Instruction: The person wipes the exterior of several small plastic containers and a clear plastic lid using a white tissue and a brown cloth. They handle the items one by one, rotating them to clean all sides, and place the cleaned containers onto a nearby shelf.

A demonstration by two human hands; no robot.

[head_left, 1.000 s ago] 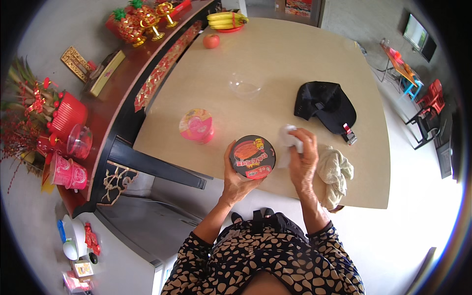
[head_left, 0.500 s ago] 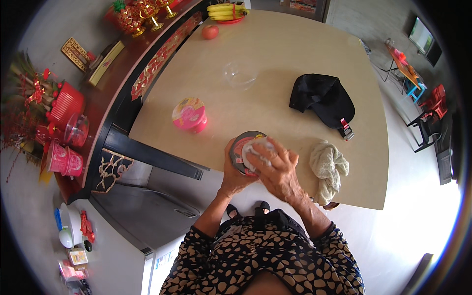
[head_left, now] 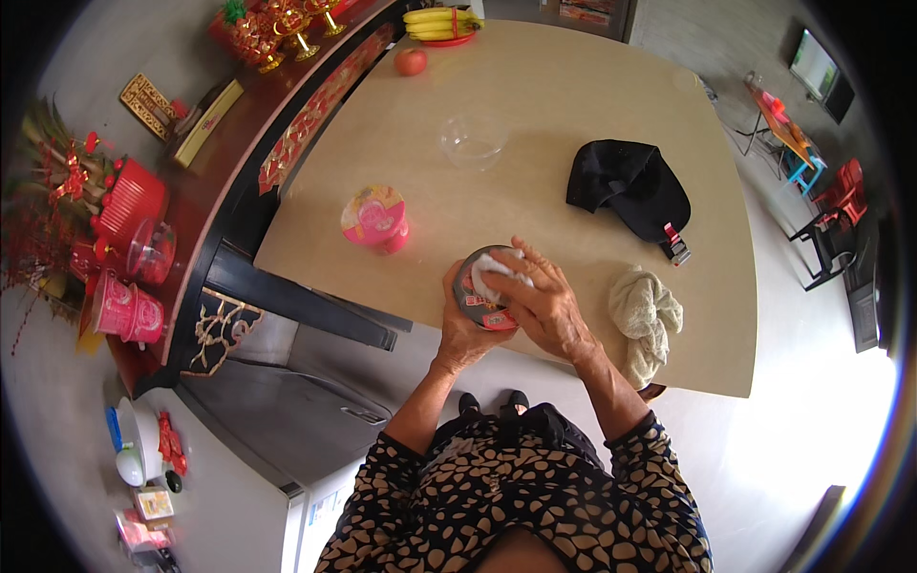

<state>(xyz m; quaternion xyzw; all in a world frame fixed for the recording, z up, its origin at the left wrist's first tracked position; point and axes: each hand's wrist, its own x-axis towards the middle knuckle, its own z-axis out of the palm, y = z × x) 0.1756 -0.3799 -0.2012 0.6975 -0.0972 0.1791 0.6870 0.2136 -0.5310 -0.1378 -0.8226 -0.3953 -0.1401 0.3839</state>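
With the dark-lidded tub (head_left: 475,304) clasped between the hands by the left hand (head_left: 465,336) and a white wipe (head_left: 492,274) held to its top by the right hand (head_left: 548,307), slipping could be caused by hard, off-centre pressure.

Towel (head_left: 647,320) right of tub (head_left: 476,302), cap (head_left: 632,191) behind towel

This 1 view looks steeply down from the person's head, through the left of 2 side-by-side fisheye cameras, and forward across the table (head_left: 544,86). The patterned top (head_left: 506,492) is closest, at the lower edge; the left hand (head_left: 466,342) and right hand (head_left: 552,313) are near, the wall screen (head_left: 810,65) far off. Straight lines (table edges included) bow toward the rim.
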